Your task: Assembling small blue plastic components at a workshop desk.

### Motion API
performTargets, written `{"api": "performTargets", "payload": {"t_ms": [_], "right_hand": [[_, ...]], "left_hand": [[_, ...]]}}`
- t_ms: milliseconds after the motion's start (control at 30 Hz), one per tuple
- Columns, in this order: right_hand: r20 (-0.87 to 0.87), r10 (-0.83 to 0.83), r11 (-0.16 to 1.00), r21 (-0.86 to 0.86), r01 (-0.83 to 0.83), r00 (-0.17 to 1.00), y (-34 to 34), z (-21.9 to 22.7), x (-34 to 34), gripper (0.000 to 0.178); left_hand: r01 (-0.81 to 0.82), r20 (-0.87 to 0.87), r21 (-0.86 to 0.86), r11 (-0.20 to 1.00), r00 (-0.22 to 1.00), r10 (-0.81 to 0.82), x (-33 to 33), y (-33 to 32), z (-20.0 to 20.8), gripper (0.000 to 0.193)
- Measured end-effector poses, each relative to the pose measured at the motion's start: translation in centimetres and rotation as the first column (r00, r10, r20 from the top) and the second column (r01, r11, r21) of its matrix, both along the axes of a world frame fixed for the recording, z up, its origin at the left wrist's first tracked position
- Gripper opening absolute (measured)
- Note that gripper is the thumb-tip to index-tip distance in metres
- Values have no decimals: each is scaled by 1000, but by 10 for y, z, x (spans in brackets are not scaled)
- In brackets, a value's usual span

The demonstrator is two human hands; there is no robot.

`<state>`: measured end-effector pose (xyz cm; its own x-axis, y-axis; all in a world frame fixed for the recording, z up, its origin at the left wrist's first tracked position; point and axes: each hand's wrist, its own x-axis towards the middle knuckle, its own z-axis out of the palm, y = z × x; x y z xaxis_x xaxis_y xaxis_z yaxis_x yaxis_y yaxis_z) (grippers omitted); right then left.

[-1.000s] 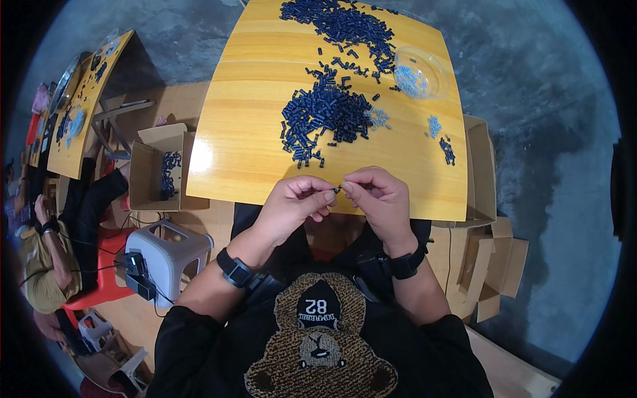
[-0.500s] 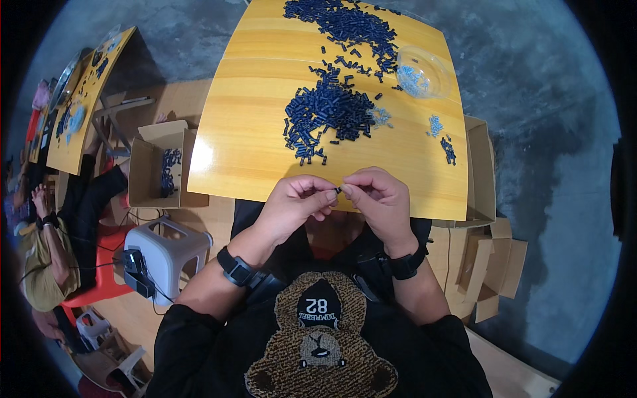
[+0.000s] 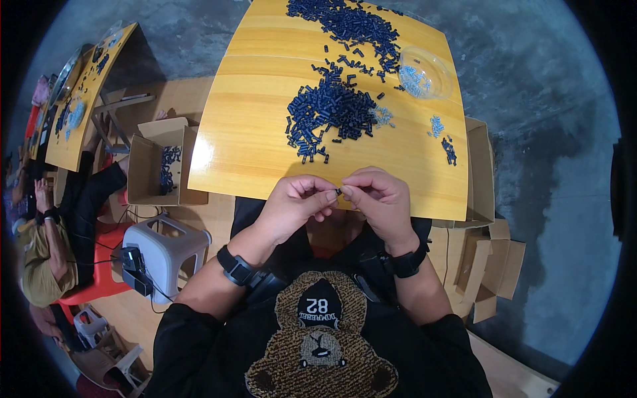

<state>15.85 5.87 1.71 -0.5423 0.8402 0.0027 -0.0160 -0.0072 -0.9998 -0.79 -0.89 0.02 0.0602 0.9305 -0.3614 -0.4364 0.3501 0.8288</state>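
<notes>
At the near edge of the yellow wooden table [image 3: 239, 126], my left hand [image 3: 300, 202] pinches a small black cylindrical part [image 3: 339, 191] between thumb and forefinger. My right hand [image 3: 381, 199] meets it there, thumb and forefinger closed at the part's other side; whether it grips a separate tiny piece is too small to tell. Beyond my hands lies a heap of small black cylindrical parts [image 3: 328, 113]. Small clear pieces [image 3: 382, 117] lie at its right edge. Farther right are a little pile of clear pieces [image 3: 436, 126] and a few black parts [image 3: 450, 151].
A clear round bowl [image 3: 434, 76] with pale pieces stands at the table's far right, beside a larger black heap [image 3: 361, 30]. Cardboard boxes [image 3: 149, 166] flank the table. A grey stool [image 3: 166, 249] with cables is at left, near a seated person [image 3: 53, 252].
The view has shifted very slightly. Both hands keep the same pinch on the small black part; the person at left has moved their arms a little.
</notes>
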Motion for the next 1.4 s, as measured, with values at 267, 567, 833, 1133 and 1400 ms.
{"api": "performTargets", "payload": {"t_ms": [267,567,833,1133,1400], "right_hand": [[-55,-26,995,91,31,998,-5,-9,-5,10],[-120,-19,983,-183,-3,993,-3,-10,-7,12],[-142,-29,978,-207,0,989,-5,-15,-9,13],[-114,-17,993,-116,4,993,-6,-14,-5,13],[-88,-70,997,-39,67,994,-13,-21,-14,10]], "left_hand": [[-10,-25,21,1000,1000,11,-1,-1,-2,11],[-26,25,-25,999,999,26,-6,-4,-4,12],[-34,15,-8,999,999,34,-8,-6,-6,12],[-15,7,-5,1000,1000,15,-6,-6,-8,13],[-19,6,-21,1000,1000,19,-8,-4,-10,12]]}}
